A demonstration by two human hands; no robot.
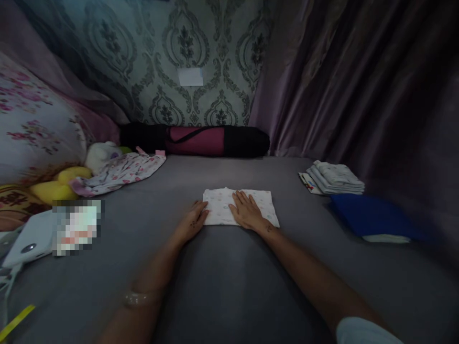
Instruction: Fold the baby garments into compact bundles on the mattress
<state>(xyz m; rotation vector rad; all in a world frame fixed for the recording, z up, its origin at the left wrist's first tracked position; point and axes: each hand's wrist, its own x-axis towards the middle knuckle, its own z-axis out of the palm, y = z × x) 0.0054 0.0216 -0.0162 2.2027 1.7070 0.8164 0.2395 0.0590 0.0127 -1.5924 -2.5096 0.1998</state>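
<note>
A small white patterned cloth (263,203), folded into a flat rectangle, lies on the grey bed sheet (229,286) in the middle of the view. My right hand (246,210) rests flat on top of it, fingers stretched out and spread. My left hand (193,220) lies at the cloth's left edge with its fingers extended, touching the sheet and the edge of the cloth. Neither hand grips anything. A clear bangle sits on my left wrist.
A stack of folded white cloths (335,177) and a blue folded item (376,217) lie at the right. A floral garment (122,173), yellow and white soft toys (64,184) and a floral pillow (32,119) are at the left. A pink-black roll (201,140) lies along the wall; curtains hang at right.
</note>
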